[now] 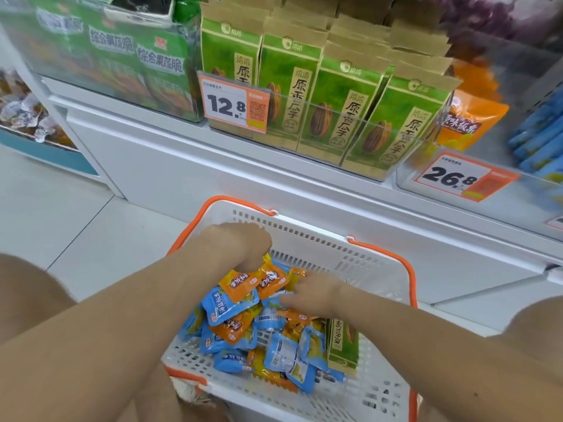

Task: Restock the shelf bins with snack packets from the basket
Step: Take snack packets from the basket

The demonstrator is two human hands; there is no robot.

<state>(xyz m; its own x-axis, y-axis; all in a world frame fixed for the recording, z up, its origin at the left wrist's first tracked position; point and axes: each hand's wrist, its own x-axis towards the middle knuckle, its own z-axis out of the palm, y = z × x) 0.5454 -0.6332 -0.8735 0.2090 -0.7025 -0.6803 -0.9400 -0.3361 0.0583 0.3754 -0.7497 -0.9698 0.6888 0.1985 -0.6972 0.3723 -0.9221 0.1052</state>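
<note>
A white basket (344, 257) with orange handles sits on the floor below the shelf. It holds several small orange and blue snack packets (243, 327) and one green seed bag (341, 345) at its right side. My left hand (240, 245) is curled over the far end of the pile and grips orange packets (268, 277). My right hand (313, 292) reaches into the pile from the right, its fingers closing on an orange packet (297, 275); the fingertips are partly hidden among the packets.
Above the basket a clear-fronted shelf bin holds green seed bags (320, 95) behind a 12.8 price tag (233, 103). Right of it lie orange packets (469, 123), blue packets (539, 135) and a 26.8 tag (457, 178). Green bags (128, 56) stand at the left.
</note>
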